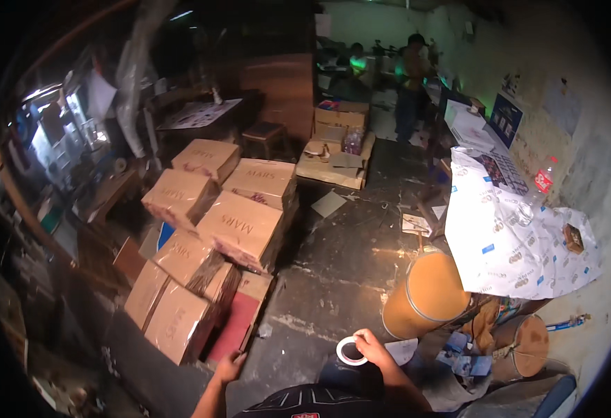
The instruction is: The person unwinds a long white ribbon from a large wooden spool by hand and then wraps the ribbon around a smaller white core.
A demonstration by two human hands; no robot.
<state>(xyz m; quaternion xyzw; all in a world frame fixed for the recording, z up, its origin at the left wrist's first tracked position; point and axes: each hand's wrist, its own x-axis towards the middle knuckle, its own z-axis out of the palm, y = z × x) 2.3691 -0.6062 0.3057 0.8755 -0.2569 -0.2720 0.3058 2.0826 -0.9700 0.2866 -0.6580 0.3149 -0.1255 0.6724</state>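
In my right hand [373, 348] is a roll of white tape [351, 362], gripped at its right edge with its hole facing up. My left hand [230, 366] is curled at the near end of a red panel [234, 324] in a shallow wooden frame. What its fingers hold, if anything, is hidden. Beside that frame, brown cartons [180, 324] wrapped in clear film lie in a group. More wrapped cartons [241, 223] are stacked just beyond, some with dark reddish smears on their sides.
An orange-brown drum [436, 285] stands at right, before a table covered in white printed sheeting [500, 237]. A second drum [528, 341] and loose packets [465, 359] lie nearer. Ahead are a loaded pallet [340, 171], a stool [263, 131] and a standing person [411, 83].
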